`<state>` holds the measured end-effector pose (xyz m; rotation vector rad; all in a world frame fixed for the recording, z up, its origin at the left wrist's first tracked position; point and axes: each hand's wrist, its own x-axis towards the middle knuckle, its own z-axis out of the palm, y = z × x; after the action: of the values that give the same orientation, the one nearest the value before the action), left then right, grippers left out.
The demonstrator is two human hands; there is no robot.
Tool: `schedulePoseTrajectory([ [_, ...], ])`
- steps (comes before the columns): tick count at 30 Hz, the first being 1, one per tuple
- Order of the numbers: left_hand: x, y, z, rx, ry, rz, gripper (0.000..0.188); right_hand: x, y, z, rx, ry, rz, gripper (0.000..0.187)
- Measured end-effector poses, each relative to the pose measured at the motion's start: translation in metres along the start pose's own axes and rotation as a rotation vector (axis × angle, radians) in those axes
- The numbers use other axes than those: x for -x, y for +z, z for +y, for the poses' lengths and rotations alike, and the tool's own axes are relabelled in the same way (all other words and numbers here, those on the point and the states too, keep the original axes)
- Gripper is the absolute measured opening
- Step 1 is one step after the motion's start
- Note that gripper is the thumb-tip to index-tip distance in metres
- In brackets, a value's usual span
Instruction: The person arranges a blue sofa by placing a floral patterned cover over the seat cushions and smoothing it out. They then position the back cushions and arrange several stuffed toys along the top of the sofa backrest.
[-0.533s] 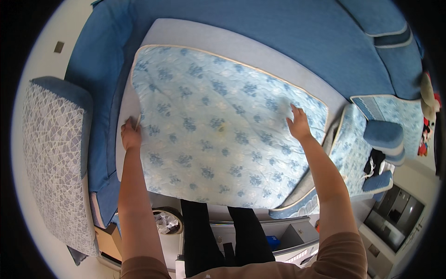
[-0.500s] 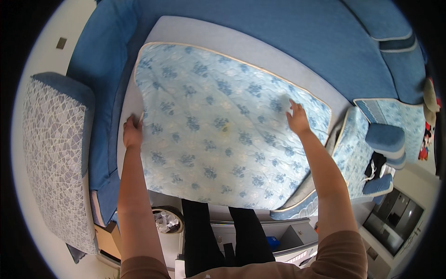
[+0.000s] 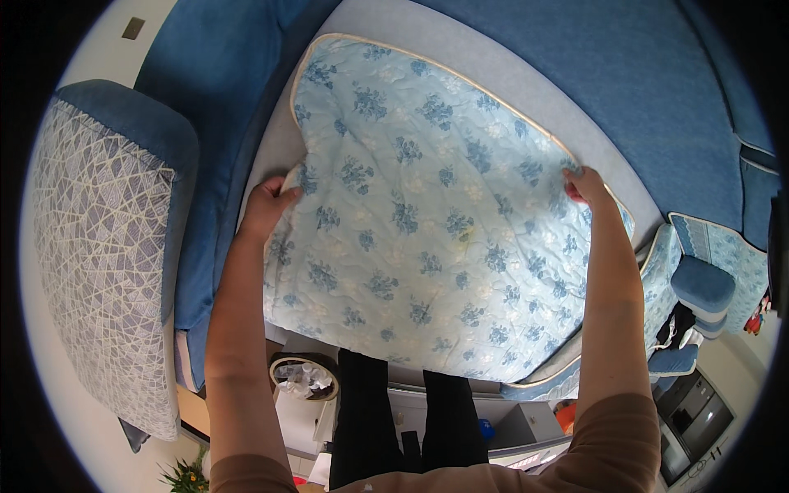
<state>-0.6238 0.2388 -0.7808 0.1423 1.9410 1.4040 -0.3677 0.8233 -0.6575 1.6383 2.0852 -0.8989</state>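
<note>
A light blue quilted sofa pad [image 3: 394, 238] with darker blue flowers and cream piping lies over the grey sofa seat [image 3: 608, 156]. It bears a small yellowish mark and has shallow wrinkles. At its left edge my left hand [image 3: 267, 207] pinches the border between thumb and fingers, lifting it slightly. My right hand [image 3: 585, 186] is near the far right edge, its fingers curled onto the pad and closed on the fabric; the fingertips are partly hidden. The pad's near edge hangs in front of my legs [image 3: 367, 411].
A blue sofa backrest [image 3: 567, 62] runs behind the seat. At left stands a large patterned cushion [image 3: 103, 255]. By my legs is a round bin [image 3: 302, 378] with crumpled white paper. Another flowered pad [image 3: 723, 222] and a blue cushion [image 3: 703, 283] are at right.
My left hand has moved farther away along the left edge and now pinches it. My right hand has gone from spread fingers to closed, nearer the far edge. The view has shifted.
</note>
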Motion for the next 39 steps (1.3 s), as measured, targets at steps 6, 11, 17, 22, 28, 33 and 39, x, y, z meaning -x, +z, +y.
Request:
schedulePoseTrajectory([
  [6, -0.029, -0.012, 0.017, -0.421, 0.170, 0.458, 0.018, -0.003, 0.001, -0.027, 0.222, -0.362, 0.571, 0.034],
  [11, -0.073, -0.013, 0.069, -0.450, 0.230, 0.718, 0.019, -0.009, -0.025, -0.117, 0.057, -0.514, 0.769, 0.026],
  [17, -0.101, 0.016, 0.100, -0.713, 0.321, 0.835, 0.016, -0.041, -0.008, -0.104, -0.244, -0.464, 0.399, 0.045],
  [22, -0.105, 0.022, 0.075, -0.901, 0.401, 0.800, 0.034, -0.015, 0.026, -0.089, -0.061, -0.587, 0.407, 0.053],
  [28, -0.059, 0.079, 0.082, -0.939, 0.797, 0.232, 0.060, 0.036, 0.066, -0.096, 0.437, -1.027, 0.542, 0.057],
  [33, -0.079, 0.095, 0.081, -1.024, 0.754, 0.092, 0.059, 0.042, 0.119, -0.151, 0.603, -1.137, 0.317, 0.064],
  [39, -0.096, 0.096, 0.094, -1.038, 0.705, 0.128, 0.057, -0.016, 0.141, -0.207, 0.273, -1.124, 0.612, 0.058],
])
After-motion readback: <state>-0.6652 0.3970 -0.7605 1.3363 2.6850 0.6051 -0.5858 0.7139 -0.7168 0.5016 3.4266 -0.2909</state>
